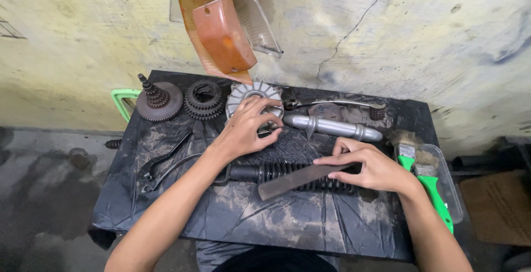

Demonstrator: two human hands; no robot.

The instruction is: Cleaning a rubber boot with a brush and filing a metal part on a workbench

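While right hand (371,168) pinches flat file (301,178) — left hand (247,128) covers finned disc (253,93).
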